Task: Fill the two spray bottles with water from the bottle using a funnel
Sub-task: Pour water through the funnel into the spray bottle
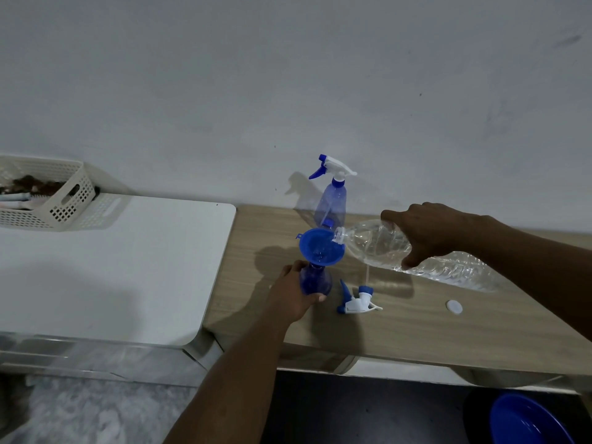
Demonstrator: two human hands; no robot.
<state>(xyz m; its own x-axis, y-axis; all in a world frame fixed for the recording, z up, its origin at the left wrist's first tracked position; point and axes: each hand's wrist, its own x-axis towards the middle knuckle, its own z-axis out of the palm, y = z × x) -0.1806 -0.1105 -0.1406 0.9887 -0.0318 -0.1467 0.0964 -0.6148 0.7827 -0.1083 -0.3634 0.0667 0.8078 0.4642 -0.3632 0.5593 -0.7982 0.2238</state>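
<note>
We see the left hand [296, 294] wrapped round the open spray bottle [315, 280] at centre frame, with the blue funnel [320, 248] seated in its neck. The right hand [429, 232] grips the clear water bottle [448, 264], tilted, mouth over the funnel rim. The held bottle stands near the left edge of the wooden table [416, 331]; bare wood lies lower right. We count two spray bottles, the second spray bottle [331, 200] upright by the wall, plus one loose spray head [357, 301] and one white cap [454, 307].

head cam | faces fwd+down | near, above wood table [416, 331]
</note>
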